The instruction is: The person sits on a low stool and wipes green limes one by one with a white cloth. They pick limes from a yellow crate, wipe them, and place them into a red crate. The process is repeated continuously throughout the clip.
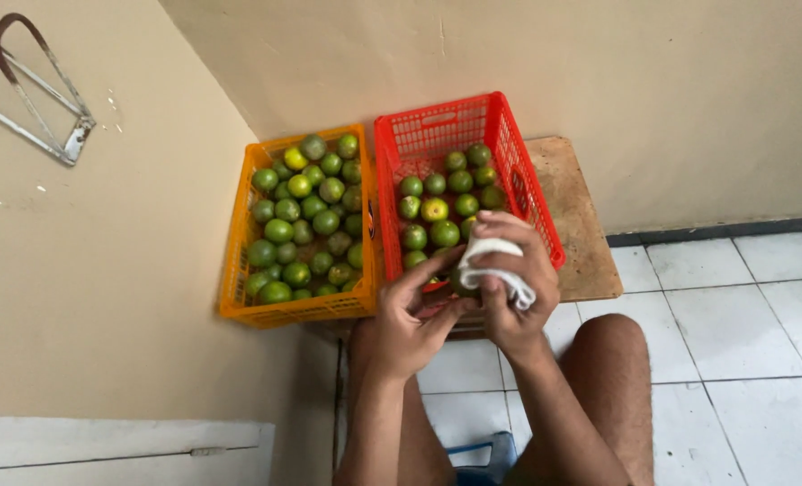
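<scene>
At red crate's (509,153) near edge, your right hand (513,288) grips white cloth (495,265), left hand (410,328) clasps a mostly hidden lime (462,286); open tiles (743,306) right.

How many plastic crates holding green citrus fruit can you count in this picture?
2. The orange crate stands on the left against the wall, nearly full. The red crate sits right beside it on a wooden board, partly hidden by the person's hands. No others show.

Orange crate (239,261), red crate (401,135) (green limes (279,230)).
</scene>
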